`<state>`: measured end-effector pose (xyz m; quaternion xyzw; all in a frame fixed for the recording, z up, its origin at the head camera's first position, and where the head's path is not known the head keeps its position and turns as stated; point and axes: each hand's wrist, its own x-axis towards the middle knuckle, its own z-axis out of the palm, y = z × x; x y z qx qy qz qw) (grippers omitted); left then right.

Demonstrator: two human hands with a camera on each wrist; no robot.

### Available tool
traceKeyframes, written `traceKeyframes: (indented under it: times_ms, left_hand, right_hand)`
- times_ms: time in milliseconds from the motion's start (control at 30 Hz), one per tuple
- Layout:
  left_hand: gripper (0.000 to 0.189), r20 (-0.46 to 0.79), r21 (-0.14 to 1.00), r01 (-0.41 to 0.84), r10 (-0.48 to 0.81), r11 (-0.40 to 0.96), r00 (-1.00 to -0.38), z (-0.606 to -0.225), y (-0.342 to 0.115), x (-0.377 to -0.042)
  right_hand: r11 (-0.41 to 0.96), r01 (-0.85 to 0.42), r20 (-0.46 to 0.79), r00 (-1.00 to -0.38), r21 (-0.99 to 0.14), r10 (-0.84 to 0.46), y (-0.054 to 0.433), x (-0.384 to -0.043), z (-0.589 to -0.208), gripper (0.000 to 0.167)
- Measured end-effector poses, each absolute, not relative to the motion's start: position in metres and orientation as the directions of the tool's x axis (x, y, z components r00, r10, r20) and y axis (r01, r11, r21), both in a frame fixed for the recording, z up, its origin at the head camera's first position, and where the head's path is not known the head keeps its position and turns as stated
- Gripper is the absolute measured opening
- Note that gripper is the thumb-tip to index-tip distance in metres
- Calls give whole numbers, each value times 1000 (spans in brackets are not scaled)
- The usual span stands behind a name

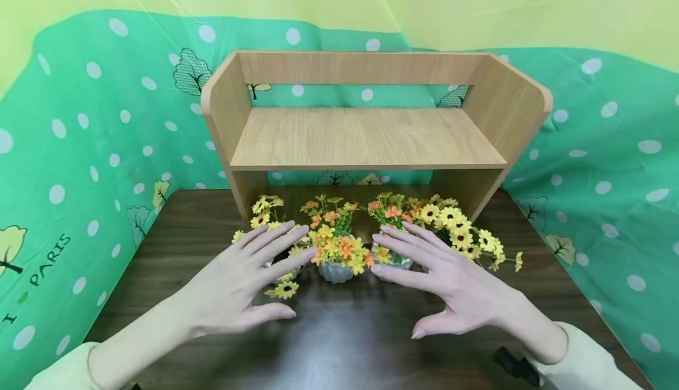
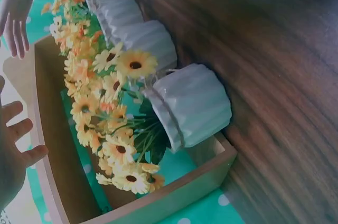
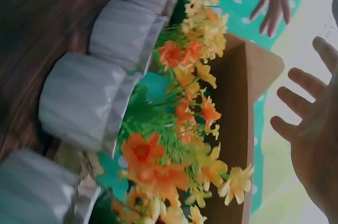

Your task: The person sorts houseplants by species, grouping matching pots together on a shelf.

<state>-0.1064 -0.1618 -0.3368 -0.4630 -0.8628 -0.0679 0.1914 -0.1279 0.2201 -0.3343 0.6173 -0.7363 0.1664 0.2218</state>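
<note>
Grip of left hand [image 1: 244, 282] and right hand [image 1: 450, 279] is released, spread wide, seemingly clear of potted flowers [image 1: 343, 247].

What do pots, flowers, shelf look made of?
Pots: ceramic or plastic, can't tell which; pale, ridged walls with soft sheen.
Flowers: probably fabric or plastic; petals look alike and matte.
Shelf: wood or wood-look laminate; smooth boards, pale grain.

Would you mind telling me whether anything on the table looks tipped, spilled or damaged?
Nothing stands out: the pale flower pots stand upright in a row on the table near the wooden shelf, and no spill or damage shows.
</note>
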Motion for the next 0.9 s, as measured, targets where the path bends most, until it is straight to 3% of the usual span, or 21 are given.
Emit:
traceKeyframes:
  times_ms: [333, 700, 900]
  left_hand:
    - [89, 391, 15, 780, 715, 626, -580, -329, -170, -114]
    - [82, 414, 288, 710, 585, 642, -697, -314, -185, -126]
    - [75, 418, 364, 664, 523, 653, -743, -306, -193, -132]
  right_hand:
    - [208, -978, 585, -166, 4, -794, 219, -132, -333, 83]
    - [212, -975, 615, -208, -69, -760, 229, -137, -327, 82]
    - [232, -967, 612, -245, -103, -752, 236, -137, -324, 83]
